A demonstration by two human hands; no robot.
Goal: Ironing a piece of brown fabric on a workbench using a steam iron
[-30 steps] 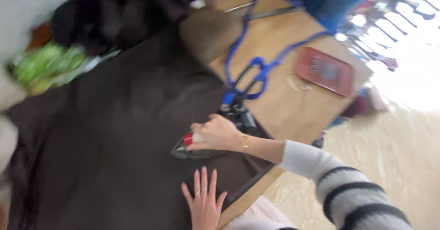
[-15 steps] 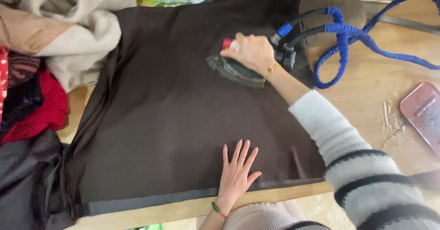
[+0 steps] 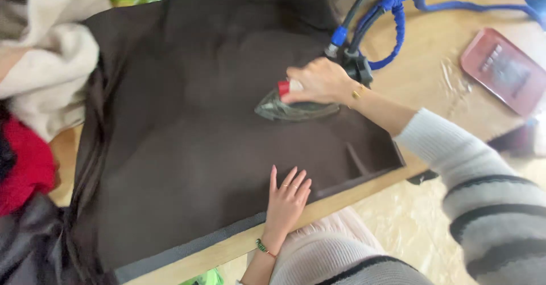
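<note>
Two piles of clothes (image 3: 45, 80) flank my brown fabric (image 3: 187, 148); right hand (image 3: 319, 81) clamped on the iron (image 3: 296, 107), tip pointing left, left hand (image 3: 286, 201) flat, fingers spread.

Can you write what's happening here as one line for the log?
right hand: grips iron on brown cloth | left hand: flat on cloth | blue hose: at iron's back

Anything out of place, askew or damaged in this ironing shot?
Nothing stands out. The right hand grips the iron flat on the dark brown fabric, and the left hand lies flat on the cloth near the table edge. Clothes are heaped at the left.
</note>
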